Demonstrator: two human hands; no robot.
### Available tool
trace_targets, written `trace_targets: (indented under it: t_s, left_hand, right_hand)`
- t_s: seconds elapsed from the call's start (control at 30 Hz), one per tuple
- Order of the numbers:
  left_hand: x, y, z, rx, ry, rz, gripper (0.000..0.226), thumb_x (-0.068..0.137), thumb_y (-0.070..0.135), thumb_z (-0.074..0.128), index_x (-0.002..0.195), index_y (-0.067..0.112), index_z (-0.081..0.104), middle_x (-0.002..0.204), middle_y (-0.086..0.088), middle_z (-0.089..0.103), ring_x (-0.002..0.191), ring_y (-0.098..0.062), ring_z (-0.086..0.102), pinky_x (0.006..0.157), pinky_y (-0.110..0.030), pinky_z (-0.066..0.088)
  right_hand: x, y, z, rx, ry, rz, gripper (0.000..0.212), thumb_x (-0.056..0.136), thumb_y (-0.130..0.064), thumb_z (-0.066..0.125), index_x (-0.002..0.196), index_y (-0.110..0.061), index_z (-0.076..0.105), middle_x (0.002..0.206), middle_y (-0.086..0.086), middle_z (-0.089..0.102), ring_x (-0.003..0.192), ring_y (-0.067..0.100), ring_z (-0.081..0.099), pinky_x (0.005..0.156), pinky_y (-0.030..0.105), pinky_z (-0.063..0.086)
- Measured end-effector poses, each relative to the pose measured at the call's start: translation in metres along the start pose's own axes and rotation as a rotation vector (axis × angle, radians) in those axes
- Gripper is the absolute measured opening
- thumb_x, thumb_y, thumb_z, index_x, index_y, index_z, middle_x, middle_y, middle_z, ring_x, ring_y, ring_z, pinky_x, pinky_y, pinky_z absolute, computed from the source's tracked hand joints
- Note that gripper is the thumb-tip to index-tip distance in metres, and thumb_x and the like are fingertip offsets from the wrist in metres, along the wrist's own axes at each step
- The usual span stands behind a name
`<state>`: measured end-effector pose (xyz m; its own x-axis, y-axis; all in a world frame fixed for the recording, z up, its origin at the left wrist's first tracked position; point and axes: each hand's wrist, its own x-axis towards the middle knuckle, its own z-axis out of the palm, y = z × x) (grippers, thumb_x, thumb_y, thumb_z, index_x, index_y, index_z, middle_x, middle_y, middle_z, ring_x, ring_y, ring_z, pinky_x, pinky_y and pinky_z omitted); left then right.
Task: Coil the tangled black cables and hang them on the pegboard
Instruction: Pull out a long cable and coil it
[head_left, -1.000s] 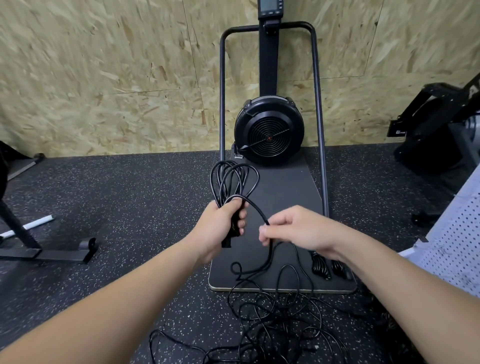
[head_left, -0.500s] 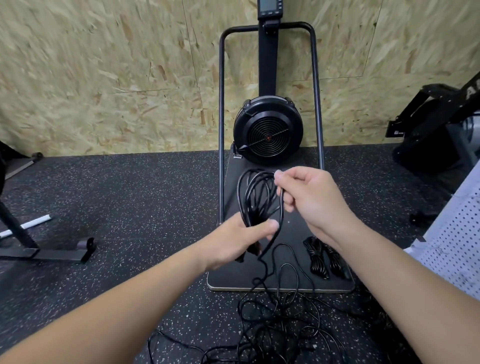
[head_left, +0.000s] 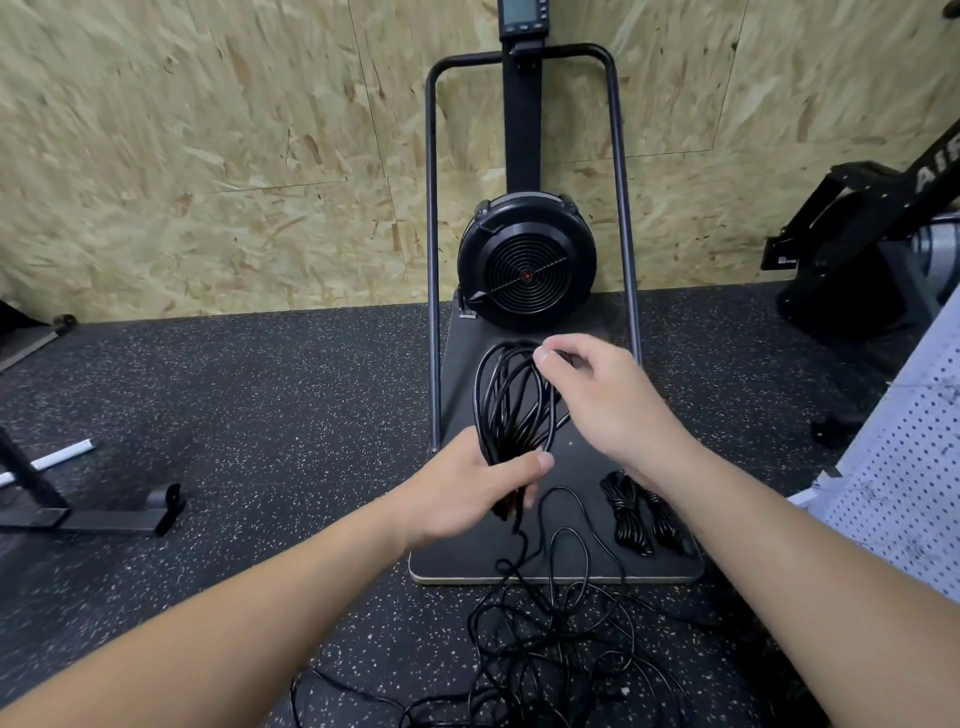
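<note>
1. Since half a second ago the scene is little altered: the left hand (head_left: 467, 493) still grips the bottom of the coiled black cable (head_left: 511, 405) in the middle of the frame, thumb laid across the strands, fingers curled beneath.
2. The right hand (head_left: 608, 405) remains at the top of the coil, thumb and forefinger pinched on one loop. It sits slightly right of where it was, and the loops look a little wider.
3. One second ago the right hand was low, beside the left, pinching a strand; it has since risen to the coil's top.
4. Loose cable runs down from the left hand into the tangled pile (head_left: 561, 660) on the speckled floor (head_left: 260, 415) at the bottom centre.
5. Two bundled cables (head_left: 644, 514) lie on the black platform (head_left: 582, 457), right of centre, under the right forearm.
6. The white pegboard (head_left: 904, 467) leans at the right edge.
7. Writing: white letters "AIR" show on the black machine (head_left: 857, 244) at the upper right, cut off by the frame edge. The monitor (head_left: 521, 15) above the fan machine (head_left: 525, 267) is unreadable.
</note>
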<state>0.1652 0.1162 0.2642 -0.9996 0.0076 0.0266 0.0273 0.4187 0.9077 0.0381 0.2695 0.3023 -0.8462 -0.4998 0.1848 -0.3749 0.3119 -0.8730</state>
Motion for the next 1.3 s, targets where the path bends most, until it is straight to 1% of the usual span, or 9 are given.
trace_targets:
  t_s: [0.17,0.47,0.6,0.7,0.83,0.9,0.97,1.13,1.3]
  left_hand:
    - [-0.003,-0.004,0.006,0.042,-0.021,0.017,0.035,0.112,0.027,0.064,0.088,0.000,0.063,0.083,-0.022,0.067,0.075,-0.018,0.060,0.077,-0.036,0.052]
    - [-0.001,-0.010,0.008,-0.083,-0.046,-0.115,0.051,0.104,0.044,0.074,0.105,-0.005,0.058,0.075,-0.013,0.059,0.075,-0.027,0.070,0.090,-0.073,0.057]
    - [-0.001,-0.003,0.006,-0.139,-0.040,-0.073,0.046,0.110,0.036,0.067,0.084,0.000,0.054,0.074,-0.014,0.054,0.069,-0.028,0.055,0.069,-0.050,0.058]
    - [-0.001,0.001,0.001,-0.384,-0.018,-0.096,0.040,0.113,0.044,0.057,0.095,0.009,0.057,0.080,-0.010,0.053,0.067,-0.022,0.045,0.060,-0.035,0.045]
    - [0.000,0.002,-0.004,-0.631,-0.059,-0.118,0.038,0.114,0.044,0.052,0.114,0.008,0.062,0.091,-0.014,0.064,0.066,-0.017,0.048,0.055,-0.026,0.041]
    - [-0.002,0.005,0.005,-0.671,-0.137,-0.119,0.037,0.116,0.037,0.049,0.125,0.004,0.062,0.102,-0.019,0.072,0.070,-0.019,0.054,0.059,-0.027,0.045]
    - [-0.003,0.010,0.013,-0.659,-0.218,-0.097,0.033,0.116,0.033,0.050,0.122,0.003,0.061,0.102,-0.019,0.073,0.071,-0.020,0.057,0.065,-0.029,0.047]
    - [-0.005,0.018,0.011,-0.538,-0.330,-0.076,0.030,0.113,0.031,0.053,0.117,0.002,0.063,0.080,-0.005,0.060,0.071,-0.020,0.054,0.073,-0.032,0.051]
    - [-0.008,0.014,0.011,-0.517,-0.411,-0.116,0.014,0.110,0.007,0.063,0.121,0.005,0.071,0.087,-0.013,0.066,0.091,-0.030,0.073,0.096,-0.049,0.061]
  right_hand:
    - [0.000,0.003,0.005,0.547,-0.356,0.306,0.055,0.105,-0.051,0.070,0.115,0.002,0.078,0.113,0.017,0.082,0.102,0.031,0.078,0.110,0.049,0.056]
    - [-0.011,0.000,0.003,0.162,-0.290,0.076,0.021,0.093,-0.041,0.086,0.095,-0.021,0.083,0.094,-0.003,0.084,0.095,0.016,0.080,0.091,0.041,0.060]
    - [-0.009,0.004,0.002,0.247,-0.197,0.036,0.016,0.095,-0.031,0.086,0.096,-0.015,0.083,0.097,0.002,0.084,0.099,0.024,0.081,0.099,0.051,0.062]
    - [-0.004,0.006,0.003,0.599,-0.299,0.123,0.037,0.098,-0.033,0.083,0.101,0.003,0.072,0.108,0.016,0.079,0.102,0.038,0.073,0.105,0.054,0.053]
    - [-0.005,-0.001,0.003,0.840,-0.377,0.098,0.041,0.102,-0.040,0.076,0.102,0.001,0.074,0.094,0.010,0.056,0.102,0.029,0.049,0.101,0.048,0.036]
    - [-0.011,-0.010,0.001,0.978,-0.435,0.110,0.031,0.106,-0.032,0.065,0.102,-0.007,0.084,0.126,0.013,0.075,0.122,0.021,0.063,0.114,0.047,0.045]
    - [-0.014,-0.020,-0.001,1.144,-0.482,0.120,0.036,0.108,-0.026,0.061,0.124,0.003,0.075,0.152,0.016,0.065,0.142,0.027,0.062,0.121,0.045,0.050]
    - [-0.011,-0.031,0.008,1.233,-0.328,0.240,0.036,0.094,-0.036,0.080,0.093,-0.003,0.067,0.111,0.011,0.071,0.097,0.021,0.075,0.087,0.035,0.063]
    - [-0.014,-0.032,0.015,1.124,-0.231,0.308,0.031,0.096,-0.028,0.082,0.088,-0.011,0.058,0.088,0.010,0.065,0.063,0.013,0.056,0.056,0.022,0.048]
